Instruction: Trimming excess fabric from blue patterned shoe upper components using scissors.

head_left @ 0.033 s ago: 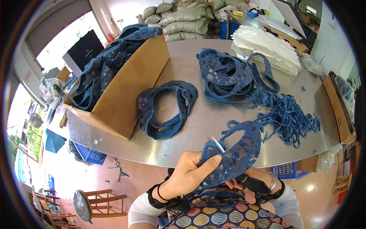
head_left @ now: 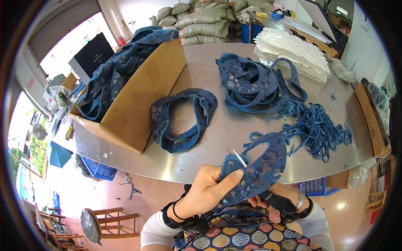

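My left hand (head_left: pixel 213 184) pinches a ring-shaped band of blue patterned fabric (head_left: pixel 264 167), thumb on top, above the table's near edge. A narrow white pointed tip (head_left: pixel 239 159) sticks out past the fabric beside that thumb; the rest of it is hidden. My right hand (head_left: pixel 280 205), in a black partial glove, is closed low behind the band's lower right edge. The fabric hides what it grips. From the band, a thin strip runs toward a tangle of blue fabric strips (head_left: pixel 320 129) on the table.
On the metal table (head_left: pixel 201 138) lie another fabric ring (head_left: pixel 157 121) and a heap of bands (head_left: pixel 251 83). A cardboard box (head_left: pixel 142 92) full of blue bands stands left. White sheets (head_left: pixel 293 54) are stacked at the back right. A wooden stool (head_left: pixel 109 224) stands on the floor left.
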`<state>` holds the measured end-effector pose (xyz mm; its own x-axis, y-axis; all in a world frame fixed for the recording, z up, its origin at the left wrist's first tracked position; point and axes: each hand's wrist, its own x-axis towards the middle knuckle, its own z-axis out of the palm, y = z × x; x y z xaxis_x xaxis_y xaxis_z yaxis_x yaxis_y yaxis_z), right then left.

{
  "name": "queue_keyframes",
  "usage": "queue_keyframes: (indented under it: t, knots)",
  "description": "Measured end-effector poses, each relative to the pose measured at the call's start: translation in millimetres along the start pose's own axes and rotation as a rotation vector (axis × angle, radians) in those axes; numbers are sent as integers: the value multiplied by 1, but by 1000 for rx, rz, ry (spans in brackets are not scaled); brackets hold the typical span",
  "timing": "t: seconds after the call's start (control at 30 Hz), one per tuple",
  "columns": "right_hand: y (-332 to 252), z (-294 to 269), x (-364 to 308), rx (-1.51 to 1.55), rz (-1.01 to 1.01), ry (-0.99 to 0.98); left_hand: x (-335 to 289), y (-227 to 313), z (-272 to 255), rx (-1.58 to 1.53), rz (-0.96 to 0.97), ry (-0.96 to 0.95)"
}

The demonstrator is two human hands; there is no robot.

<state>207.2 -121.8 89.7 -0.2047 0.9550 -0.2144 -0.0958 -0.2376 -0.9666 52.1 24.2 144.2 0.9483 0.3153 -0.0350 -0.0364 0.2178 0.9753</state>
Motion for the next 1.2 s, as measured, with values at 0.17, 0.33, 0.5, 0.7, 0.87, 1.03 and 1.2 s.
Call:
queue_keyframes:
  t: [0.17,0.33,0.5,0.7,0.87,1.03,1.2]
  knots:
    - [14,-2,-6,-152,-35,62,0,-10,-9,78,-53,17]
    - [4,-8,-13,-402,-117,31,0,-6,-15,129,-115,1]
    - [-3,-14,-14,-514,-218,-25,4,-1,-26,222,-162,-77]
    - [4,-9,-14,-423,-262,145,12,-2,-39,223,-162,-175]
    - [1,-13,-9,-107,21,125,18,4,-52,282,-203,-263]
    - [1,-19,21,-14,16,102,30,8,-58,291,-183,-408]
    - [3,-22,22,-12,28,92,34,11,-57,341,-185,-467]
